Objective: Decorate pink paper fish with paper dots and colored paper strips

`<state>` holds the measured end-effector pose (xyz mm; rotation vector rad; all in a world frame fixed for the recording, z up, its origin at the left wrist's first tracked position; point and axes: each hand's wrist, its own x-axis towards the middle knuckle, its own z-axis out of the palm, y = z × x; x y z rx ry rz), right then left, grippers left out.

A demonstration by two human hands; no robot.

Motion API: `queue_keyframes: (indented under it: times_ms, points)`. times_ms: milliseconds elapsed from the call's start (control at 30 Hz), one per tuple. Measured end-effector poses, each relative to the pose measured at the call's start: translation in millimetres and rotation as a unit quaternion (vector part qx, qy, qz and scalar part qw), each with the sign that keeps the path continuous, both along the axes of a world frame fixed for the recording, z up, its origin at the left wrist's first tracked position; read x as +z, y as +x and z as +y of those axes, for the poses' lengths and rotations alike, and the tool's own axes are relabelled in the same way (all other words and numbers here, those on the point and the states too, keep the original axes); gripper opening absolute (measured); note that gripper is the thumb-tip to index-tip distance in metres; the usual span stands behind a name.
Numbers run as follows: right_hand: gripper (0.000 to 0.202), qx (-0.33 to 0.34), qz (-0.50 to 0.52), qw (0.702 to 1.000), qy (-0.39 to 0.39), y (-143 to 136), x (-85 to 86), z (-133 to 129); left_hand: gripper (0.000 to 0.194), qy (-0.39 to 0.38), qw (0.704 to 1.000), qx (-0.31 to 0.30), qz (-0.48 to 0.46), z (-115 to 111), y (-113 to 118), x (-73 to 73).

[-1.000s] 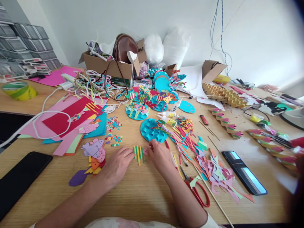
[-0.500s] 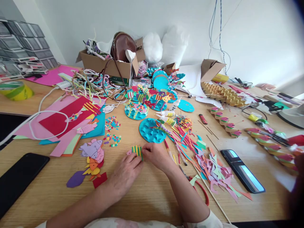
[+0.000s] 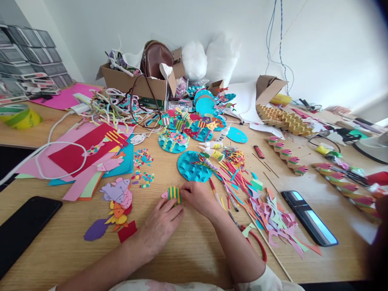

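Note:
A small paper fish [image 3: 173, 194] with green and yellow stripes and a pink head lies on the wooden table, head to the left. My left hand [image 3: 165, 218] rests at its lower edge, fingertips touching it. The fingers of my right hand [image 3: 195, 197] are pinched together at the tail end of the fish; what they hold there is too small to tell. Just beyond the hands is a blue round scalloped piece [image 3: 194, 166] with a decorated fish at its right edge. Purple and pink fish cutouts [image 3: 117, 191] lie left of my hands.
Red-handled scissors [image 3: 257, 242], a long stick, paper scraps [image 3: 277, 218] and a phone-like black case [image 3: 311, 218] lie to the right. Glue bottles [image 3: 212, 152] stand beyond the blue piece. Coloured sheets [image 3: 81, 151] and a black phone [image 3: 28, 232] are on the left.
My left hand has shifted slightly down and its fingers have spread a little, so more of the striped fish shows. My right hand has hardly moved.

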<state>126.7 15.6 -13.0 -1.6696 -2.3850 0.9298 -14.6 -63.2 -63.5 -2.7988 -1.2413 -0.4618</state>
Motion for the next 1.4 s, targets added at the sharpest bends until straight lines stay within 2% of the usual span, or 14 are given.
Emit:
queue_keyframes:
  times_ms: [267,500,733,933,1200,1400]
  points:
    - [0.026,-0.006,-0.010,1.000,0.018,0,-0.8,1,0.020,-0.018,1.000,0.004,0.002,-1,0,-2.0]
    - [0.024,0.007,-0.015,1.000,0.006,0,-5.9,-2,0.020,0.016,1.000,0.002,-0.016,-1,-1,-3.6]
    - [0.026,0.012,-0.004,1.000,0.012,2,-0.8,0,0.021,0.004,1.000,-0.001,0.001,-3,-2,-7.9]
    - [0.025,0.013,-0.006,1.000,-0.003,0,-5.1,2,0.021,0.009,1.000,0.001,0.002,-4,-2,-9.7]
    - [0.026,0.020,0.019,1.000,0.005,2,4.7,-1,0.020,0.017,1.000,-0.006,0.001,-7,-6,-5.4]
    - [0.025,0.032,0.019,0.999,-0.012,2,-6.7,-4,0.020,0.025,0.999,-0.012,-0.020,-9,-6,-10.0]
